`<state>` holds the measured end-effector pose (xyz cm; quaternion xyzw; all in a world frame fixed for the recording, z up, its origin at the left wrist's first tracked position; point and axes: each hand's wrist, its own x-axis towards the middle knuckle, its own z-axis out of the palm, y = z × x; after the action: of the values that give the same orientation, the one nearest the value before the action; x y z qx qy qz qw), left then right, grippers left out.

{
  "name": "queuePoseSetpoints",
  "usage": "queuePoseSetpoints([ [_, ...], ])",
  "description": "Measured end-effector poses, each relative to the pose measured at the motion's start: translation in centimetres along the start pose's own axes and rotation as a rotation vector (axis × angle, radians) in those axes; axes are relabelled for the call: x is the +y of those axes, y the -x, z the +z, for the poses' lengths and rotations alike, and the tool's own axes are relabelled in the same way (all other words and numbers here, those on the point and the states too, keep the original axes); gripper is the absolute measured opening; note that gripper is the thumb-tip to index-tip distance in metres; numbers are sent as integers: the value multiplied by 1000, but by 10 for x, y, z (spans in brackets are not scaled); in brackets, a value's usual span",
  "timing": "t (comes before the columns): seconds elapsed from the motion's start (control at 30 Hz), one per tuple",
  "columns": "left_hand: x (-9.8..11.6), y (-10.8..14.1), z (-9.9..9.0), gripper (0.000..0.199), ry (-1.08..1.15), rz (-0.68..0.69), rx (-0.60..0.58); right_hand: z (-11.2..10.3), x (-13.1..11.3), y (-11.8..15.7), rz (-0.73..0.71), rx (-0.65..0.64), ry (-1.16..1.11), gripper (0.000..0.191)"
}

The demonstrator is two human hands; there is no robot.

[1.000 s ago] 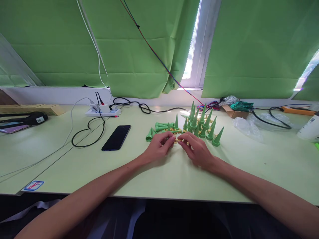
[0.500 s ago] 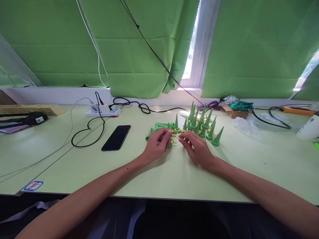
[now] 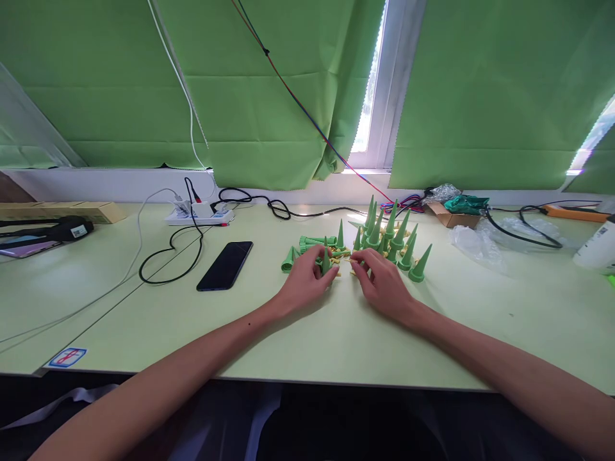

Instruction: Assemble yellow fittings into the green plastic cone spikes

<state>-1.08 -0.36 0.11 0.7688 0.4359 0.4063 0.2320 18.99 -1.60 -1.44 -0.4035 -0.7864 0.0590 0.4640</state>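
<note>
Green blinds cover most of the window wall, with daylight entering by a bare strip of window, and below them runs a pale green table. Both forearms reach in over its front edge and angle toward each other, wrists low, the hands near each other but apart. The left hand is curled, thumb and fingers parted around an upright green cone; whether they grip it or merely surround it, I cannot tell. The right hand is bent at the knuckles, fingertips drawn together and pointing down beside small yellow pieces; whether one is pinched there cannot be made out. Just beyond the right hand stands a cluster of green cones, points up, with more yellow bits scattered among them; other green cones lie on their sides past the left hand. Farther back on the right, an open cardboard box bears a crumpled dark green bag, with clear plastic wrap in front. A white bottle leans in at the right edge. Left of the hands lie a black phone and a white power strip with cables plugged in.
</note>
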Motion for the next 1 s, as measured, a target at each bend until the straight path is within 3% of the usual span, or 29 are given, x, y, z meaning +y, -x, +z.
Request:
queuePoseSetpoints([
  [0.23,-10,-3,2,21,-108,33,-162,0,0,1,38,-27,36,14],
  [1.0,-1,-1,0,27,-15,-25,-143,0,2,0,87,-159,65,21],
])
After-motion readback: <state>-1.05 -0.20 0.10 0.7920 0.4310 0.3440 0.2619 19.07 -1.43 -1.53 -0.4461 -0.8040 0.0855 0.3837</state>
